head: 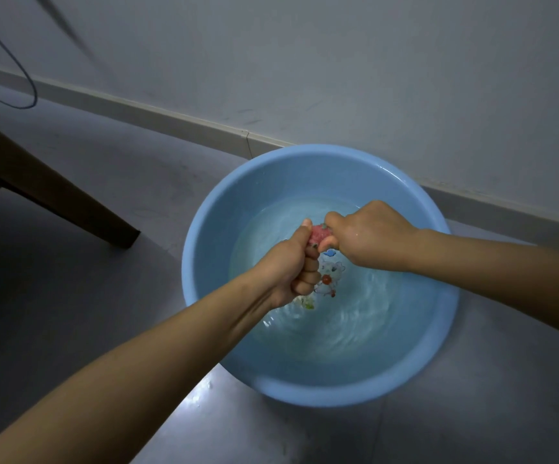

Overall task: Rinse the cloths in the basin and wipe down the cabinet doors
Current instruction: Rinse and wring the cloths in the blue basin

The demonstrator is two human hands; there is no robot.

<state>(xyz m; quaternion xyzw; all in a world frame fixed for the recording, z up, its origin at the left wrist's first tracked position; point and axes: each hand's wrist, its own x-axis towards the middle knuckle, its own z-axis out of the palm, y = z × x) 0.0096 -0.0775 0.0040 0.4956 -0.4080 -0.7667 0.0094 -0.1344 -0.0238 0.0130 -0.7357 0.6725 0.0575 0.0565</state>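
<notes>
While both hands wring, the rinse step is in hand.
Left hand (291,266) and right hand (368,239) grip the pink cloth (320,235) over the basin (204,236); next, likely carry it to the cabinets.

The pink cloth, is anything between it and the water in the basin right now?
Nothing visible. The left hand and right hand both grip the pink cloth, bunched between them directly above the water in the blue basin. Only open air separates cloth and surface; no cabinet doors show in this view.
</notes>
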